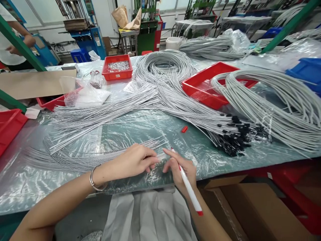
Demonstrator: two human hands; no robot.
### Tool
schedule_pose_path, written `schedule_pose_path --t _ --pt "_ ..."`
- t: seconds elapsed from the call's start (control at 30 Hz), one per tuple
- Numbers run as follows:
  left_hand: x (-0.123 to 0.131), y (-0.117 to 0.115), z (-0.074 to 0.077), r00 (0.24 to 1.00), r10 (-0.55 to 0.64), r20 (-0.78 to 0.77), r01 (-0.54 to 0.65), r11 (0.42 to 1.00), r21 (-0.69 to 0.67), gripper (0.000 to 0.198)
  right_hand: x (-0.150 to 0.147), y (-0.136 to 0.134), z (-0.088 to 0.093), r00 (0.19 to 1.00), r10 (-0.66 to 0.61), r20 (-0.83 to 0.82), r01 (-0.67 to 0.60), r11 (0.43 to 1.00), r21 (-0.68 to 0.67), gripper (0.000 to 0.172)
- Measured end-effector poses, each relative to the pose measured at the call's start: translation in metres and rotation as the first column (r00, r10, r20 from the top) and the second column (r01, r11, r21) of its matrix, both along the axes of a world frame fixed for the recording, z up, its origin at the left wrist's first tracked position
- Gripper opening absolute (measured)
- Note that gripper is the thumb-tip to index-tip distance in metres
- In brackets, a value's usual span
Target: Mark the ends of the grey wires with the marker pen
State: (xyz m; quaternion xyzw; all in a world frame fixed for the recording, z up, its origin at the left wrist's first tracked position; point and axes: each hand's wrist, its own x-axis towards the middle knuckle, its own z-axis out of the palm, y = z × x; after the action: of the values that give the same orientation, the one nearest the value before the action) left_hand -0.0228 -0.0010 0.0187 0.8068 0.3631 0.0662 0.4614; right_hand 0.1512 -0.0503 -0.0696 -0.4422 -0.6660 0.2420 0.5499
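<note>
My left hand (pixel 139 160) is closed, its fingertips pinched together just above the front of the table. Something thin and pale shows at those fingertips, too small to make out. In my right hand (pixel 184 170) is a white marker pen (pixel 188 187) with red ends, its tip pointing away from me. The two hands are close together but apart. Behind and beside my left forearm lies a loose bunch of thin grey wires (pixel 82 160), partly covered by the hand. A red pen cap (pixel 184 129) lies on the plastic-covered table (pixel 130 129).
A large bundle of grey cables (pixel 165 62) fans toward me, one branch ending in black connectors (pixel 235 137). Coiled cables (pixel 283 103) lie right, near a red tray (pixel 200 78). A red bin (pixel 117 75) holds small metal parts. Another person's hand (pixel 29 41) shows far left.
</note>
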Motion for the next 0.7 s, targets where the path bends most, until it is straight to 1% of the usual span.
schedule_pose_path --t 0.1,0.2,0.33,0.43,0.47,0.53,0.6,0.63,0.7 --pt "-0.001 0.003 0.000 0.998 0.047 0.035 -0.044 0.994 -0.100 0.034 -0.009 -0.001 -0.004 1.000 -0.017 0.022 0.015 0.993 0.118 0.041" --pt "0.002 0.004 -0.002 0.991 0.087 0.098 -0.072 0.985 -0.156 0.031 -0.019 0.001 -0.006 0.995 -0.096 0.032 0.089 0.980 0.180 0.050" --pt "0.007 0.005 -0.007 0.979 0.119 0.168 -0.089 0.980 -0.177 0.028 -0.022 0.004 -0.007 0.985 -0.166 0.053 0.152 0.967 0.204 0.053" --pt "0.007 0.007 -0.010 0.978 0.132 0.164 -0.098 0.975 -0.202 0.030 -0.017 0.005 -0.008 0.970 -0.200 0.137 0.158 0.951 0.266 0.054" --pt "0.006 0.008 -0.010 0.979 0.133 0.154 -0.099 0.973 -0.210 0.031 -0.015 0.005 -0.008 0.968 -0.195 0.160 0.145 0.950 0.278 0.054" --pt "0.006 0.010 -0.010 0.984 0.116 0.133 -0.084 0.971 -0.223 0.033 -0.011 0.003 -0.009 0.973 -0.151 0.172 0.102 0.959 0.264 0.055" --pt "0.006 0.011 -0.010 0.989 0.086 0.122 -0.054 0.967 -0.248 0.035 -0.005 0.002 -0.010 0.985 -0.104 0.135 0.077 0.978 0.192 0.054" --pt "0.007 0.012 -0.011 0.990 0.074 0.122 -0.039 0.963 -0.267 0.036 -0.002 0.001 -0.010 0.991 -0.097 0.088 0.084 0.987 0.140 0.051" --pt "0.008 0.014 -0.017 0.993 0.049 0.108 -0.015 0.955 -0.296 0.040 0.005 0.001 -0.012 0.991 -0.108 -0.080 0.111 0.993 0.032 0.043"
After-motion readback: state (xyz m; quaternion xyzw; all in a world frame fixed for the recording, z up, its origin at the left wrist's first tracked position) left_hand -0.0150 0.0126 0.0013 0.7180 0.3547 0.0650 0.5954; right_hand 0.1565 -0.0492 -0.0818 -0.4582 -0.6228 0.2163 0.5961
